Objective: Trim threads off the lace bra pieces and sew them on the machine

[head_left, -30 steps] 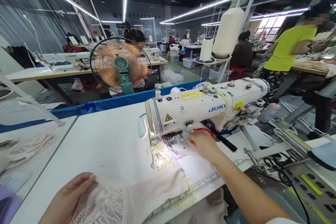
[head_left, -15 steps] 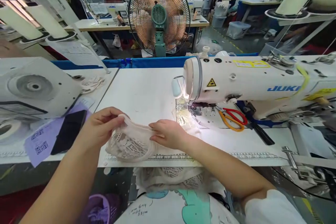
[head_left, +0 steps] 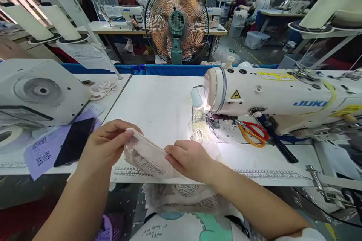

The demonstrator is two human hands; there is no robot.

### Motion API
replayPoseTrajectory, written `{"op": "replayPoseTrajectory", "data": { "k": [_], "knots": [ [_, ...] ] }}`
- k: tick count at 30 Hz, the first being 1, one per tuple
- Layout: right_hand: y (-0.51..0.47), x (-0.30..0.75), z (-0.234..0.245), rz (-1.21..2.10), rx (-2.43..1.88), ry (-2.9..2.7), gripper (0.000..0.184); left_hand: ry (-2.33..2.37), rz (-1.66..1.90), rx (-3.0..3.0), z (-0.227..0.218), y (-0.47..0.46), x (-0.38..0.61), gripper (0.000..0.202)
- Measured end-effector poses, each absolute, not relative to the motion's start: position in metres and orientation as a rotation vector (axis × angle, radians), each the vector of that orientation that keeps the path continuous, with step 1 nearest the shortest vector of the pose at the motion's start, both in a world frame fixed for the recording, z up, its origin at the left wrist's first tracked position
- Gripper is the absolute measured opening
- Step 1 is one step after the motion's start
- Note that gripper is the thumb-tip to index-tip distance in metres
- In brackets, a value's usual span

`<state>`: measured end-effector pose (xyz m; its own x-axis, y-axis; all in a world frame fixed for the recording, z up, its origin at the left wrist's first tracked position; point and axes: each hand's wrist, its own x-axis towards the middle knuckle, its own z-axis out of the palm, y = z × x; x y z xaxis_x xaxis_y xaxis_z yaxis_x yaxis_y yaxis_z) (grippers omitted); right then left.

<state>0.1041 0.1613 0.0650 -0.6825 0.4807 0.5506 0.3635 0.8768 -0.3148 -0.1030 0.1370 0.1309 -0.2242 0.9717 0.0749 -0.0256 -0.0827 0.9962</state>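
Between my two hands a cream lace garment piece (head_left: 149,158) is stretched along its upper edge, just above the table's front edge. My left hand (head_left: 114,141) pinches its left end between thumb and fingers. With thumb and fingertips, my right hand (head_left: 189,158) grips the same edge farther right. Part of the fabric is hidden behind the right hand. More lace pieces (head_left: 186,196) lie in a pile on my lap, below the table edge. To the right of my hands is the sewing machine (head_left: 254,90), its needle area lit.
Orange and red scissors (head_left: 253,133) lie beside the needle area, near a black-handled tool (head_left: 284,150). A dark phone (head_left: 75,143) rests on purple paper (head_left: 41,156) at left. A second machine head (head_left: 42,92) stands there. Behind the table is a fan (head_left: 177,22).
My right hand has shifted slightly right and down in the view. The fabric's upper edge is now pulled straighter and tilts down to the right. The camera view has shifted a little.
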Motion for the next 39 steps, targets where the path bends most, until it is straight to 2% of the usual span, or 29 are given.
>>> {"op": "replayPoseTrajectory", "data": {
  "k": [10,14,24,29,33,39],
  "knots": [
    [0.141,0.104,0.078,0.176,-0.631,-2.511,0.035,1.325,1.425,1.167,0.138,0.125,-0.098,0.022],
    [0.135,0.104,0.072,0.181,-0.681,-2.508,0.028,1.326,1.399,1.111,0.130,0.126,-0.100,0.017],
    [0.136,0.106,0.061,0.594,-0.787,-2.416,0.026,1.299,1.375,1.129,0.111,0.126,-0.104,0.014],
    [0.136,0.107,0.065,0.902,-0.723,-2.381,0.027,1.246,1.301,1.292,0.113,0.124,-0.106,0.010],
    [0.137,0.109,0.065,0.998,-0.736,-2.318,0.027,1.262,1.277,1.366,0.116,0.122,-0.109,0.008],
    [0.138,0.114,0.066,1.123,-0.804,-2.209,0.013,1.307,1.289,1.383,0.117,0.121,-0.115,0.009]
  ]
}}
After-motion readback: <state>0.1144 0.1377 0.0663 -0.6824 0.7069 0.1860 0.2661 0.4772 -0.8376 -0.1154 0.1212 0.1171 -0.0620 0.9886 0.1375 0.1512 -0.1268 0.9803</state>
